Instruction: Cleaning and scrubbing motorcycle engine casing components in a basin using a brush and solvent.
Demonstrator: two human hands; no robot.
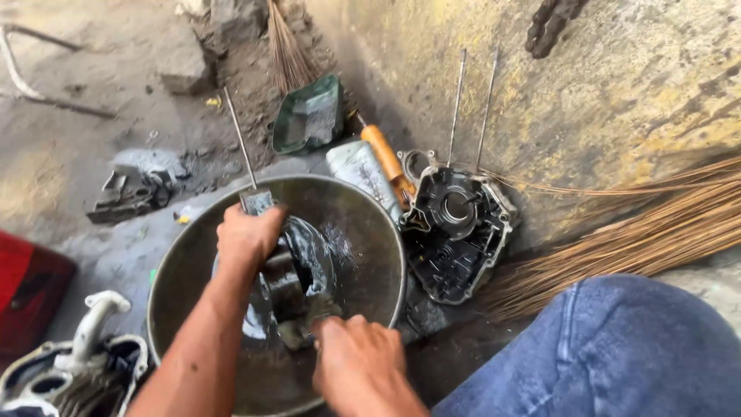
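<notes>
A large round metal basin [370,224] sits on the ground and holds dark liquid. In it stands a greasy metal engine part [297,270] with a long stud [241,143] sticking up past the rim. My left hand [248,235] grips the top of that part. My right hand [356,359] is closed on a dirty rag or brush [307,320] pressed against the part's lower side.
A black engine case half [455,228] with two long studs lies right of the basin. An orange-handled tool [386,158], a green dustpan [310,116] and a straw broom [656,224] lie beyond. Another engine part [77,363] sits at bottom left. My denim-clad knee [617,347] is at bottom right.
</notes>
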